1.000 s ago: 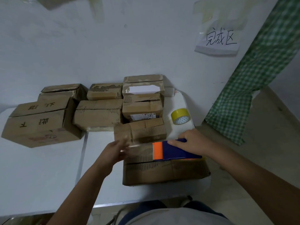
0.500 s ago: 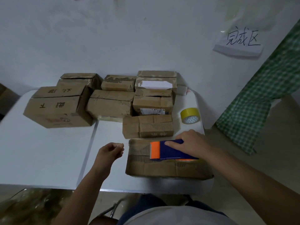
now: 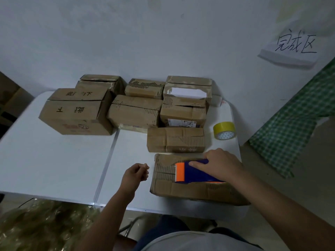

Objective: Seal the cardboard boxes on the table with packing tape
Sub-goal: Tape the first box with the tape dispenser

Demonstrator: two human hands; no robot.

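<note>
The head camera looks down on a white table (image 3: 54, 165) pushed against a pale wall. The landmark is the nearest cardboard box (image 3: 190, 189), lying flat at the table's front right edge. On its top sits a blue and orange tape dispenser (image 3: 192, 172), orange end pointing left. The right hand (image 3: 220, 164) lies over the dispenser's right part, fingers curled down around its body and gripping it. Just left of the box, apart from its left edge, the left hand (image 3: 136, 173) hovers over the table with its fingers curled into a loose fist; it seems to hold nothing, though a thin strip of clear tape pinched there would be hard to see in this dim light.

Directly behind the box, just beside it, lies a smaller flat box (image 3: 175, 140). Behind and to the right of the nearest box, a roll of yellow tape (image 3: 224, 130) stands on the table near the right edge. Farther back from the box, a cluster of boxes (image 3: 137, 109) stands against the wall, the largest one (image 3: 76, 113) well to the left with black handwriting on its flaps. High on the wall to the right of the box hangs a paper sign (image 3: 291, 49) with handwritten characters, and a green checked cloth (image 3: 290, 124) hangs beyond the table's right edge.
</note>
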